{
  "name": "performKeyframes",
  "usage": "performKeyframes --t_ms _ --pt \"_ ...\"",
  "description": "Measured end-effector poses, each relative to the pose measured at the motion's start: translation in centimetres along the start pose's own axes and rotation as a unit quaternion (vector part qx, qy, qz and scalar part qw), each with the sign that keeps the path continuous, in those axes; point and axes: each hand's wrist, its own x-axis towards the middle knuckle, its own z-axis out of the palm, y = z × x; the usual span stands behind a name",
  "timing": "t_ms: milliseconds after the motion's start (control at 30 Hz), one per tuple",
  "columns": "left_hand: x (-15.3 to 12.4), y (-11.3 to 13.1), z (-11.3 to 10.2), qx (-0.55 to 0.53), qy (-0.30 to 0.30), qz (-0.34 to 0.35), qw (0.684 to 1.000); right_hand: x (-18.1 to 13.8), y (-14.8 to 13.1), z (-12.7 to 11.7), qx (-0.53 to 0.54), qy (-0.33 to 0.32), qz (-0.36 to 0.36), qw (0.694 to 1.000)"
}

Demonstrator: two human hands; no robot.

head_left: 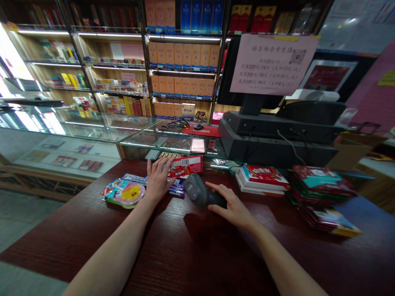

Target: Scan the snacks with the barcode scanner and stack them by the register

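My left hand (159, 179) reaches over a group of snack packages, fingers stretched and spread, the fingertips at the near left end of a red box (193, 164) with a barcode. Purple stick packs (177, 190) show beside and beneath that hand. Left of it sits a colourful toy-like blister package (128, 192) with a yellow figure. My right hand (230, 203) is loosely around the handle of a dark grey barcode scanner (196, 191), thumb below and forefinger above. The scanner's head points left, towards the packages. Part of its handle is hidden by the hand.
A stack of red and white boxes (262, 179) stands right of the scanner, with piled snack bags (322, 185) farther right. Behind are a glass counter (142, 137) and a monitor stand on a black cash drawer (277, 144). The brown tabletop (173, 263) ends at the left.
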Motion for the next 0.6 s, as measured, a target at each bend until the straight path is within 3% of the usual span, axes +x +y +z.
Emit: performKeyframes --t_ms 333,600 --pt "-0.1 -0.2 0.3 0.01 -0.003 0.001 1.0 -0.1 -1.5 1.3 -0.072 -0.088 -0.056 0.992" --pt "0.0 -0.1 0.5 0.004 -0.002 0.006 1.0 0.0 -1.6 2.1 -0.092 -0.101 -0.069 0.988"
